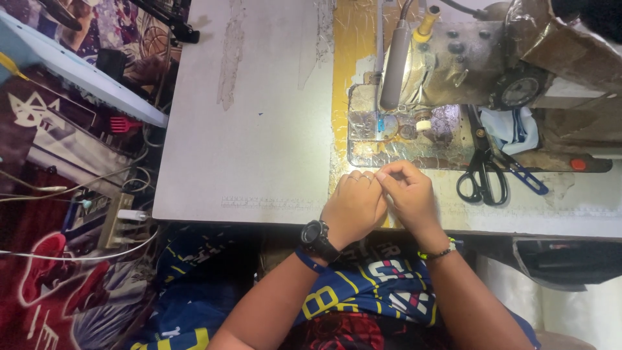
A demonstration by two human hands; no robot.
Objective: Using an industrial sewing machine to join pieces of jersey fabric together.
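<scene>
Sewing table [259,129]: left hand [353,206] & right hand [407,194] touching, near scissors [483,172].

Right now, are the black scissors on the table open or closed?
Closed. The black scissors lie flat on the table, blades together, handle loops side by side.

A small tailoring workshop — an industrial sewing machine [453,71] stands at one o'clock on a worn grey desk [259,129], black scissors [483,172] lie at three o'clock, and printed fabric [58,285] is heaped at eight o'clock — beside a power strip [113,220] with trailing cables.
</scene>
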